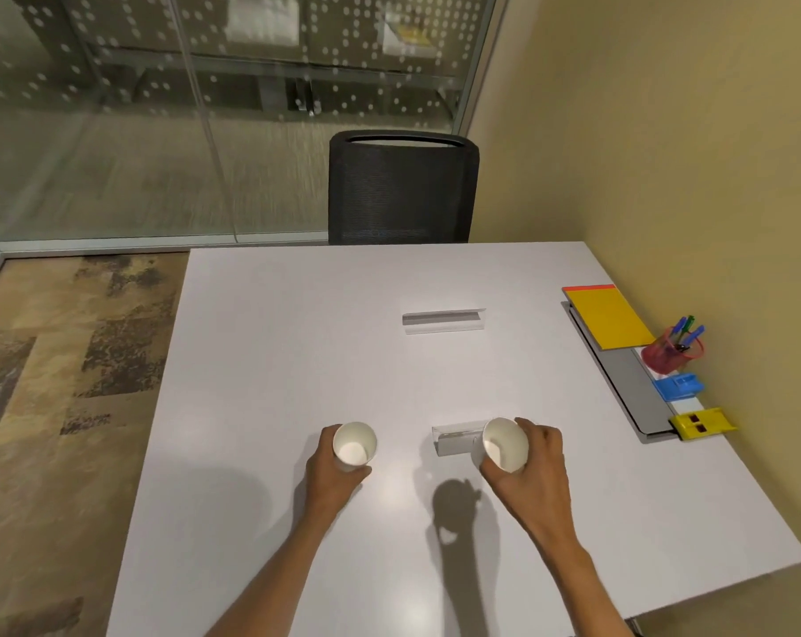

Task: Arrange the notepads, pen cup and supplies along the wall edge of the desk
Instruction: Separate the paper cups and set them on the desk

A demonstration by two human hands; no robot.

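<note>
The left hand [332, 471] and right hand [534, 466] are bare, as are both forearms [270, 577] down to the lower edge.

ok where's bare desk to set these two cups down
Bare: the desk left of the left-hand paper cup, the strip between the two clear sign holders, the near right corner. Crowded: the wall edge, with yellow notepad and red pen cup.

My left cup [355, 447] and right cup [504, 444] are plain white, the desk [297, 337] pale grey. The notepad [607, 317] is yellow with an orange-red top strip, the pen cup [669, 356] translucent red, its pens [685, 328] blue and green. The glass wall [113, 108] bears white dots.
</note>
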